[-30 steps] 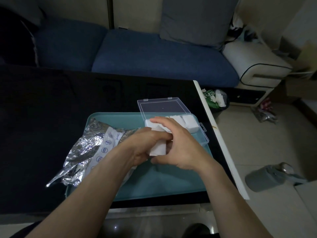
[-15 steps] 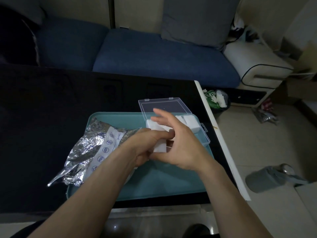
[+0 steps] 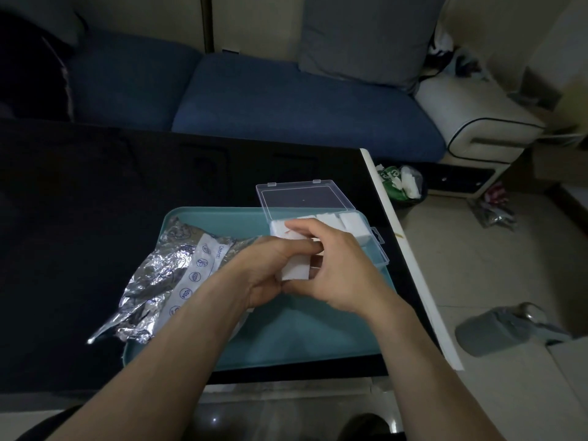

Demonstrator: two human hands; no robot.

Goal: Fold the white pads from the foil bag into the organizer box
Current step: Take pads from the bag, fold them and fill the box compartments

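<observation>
Inspector: State of the hands?

Officer: The left hand and right hand both pinch one small folded white pad, held above the shallow teal plastic tray.

Inspector: Surroundings?

Officer: Clear plastic organizer box, lid up, just beyond the hands, white pads inside. Crumpled silver foil bag lies at the tray's left edge on the black table.

One word reads on the foil bag — "Content", on its white label strip. The round icons below it are too small to read.
</observation>
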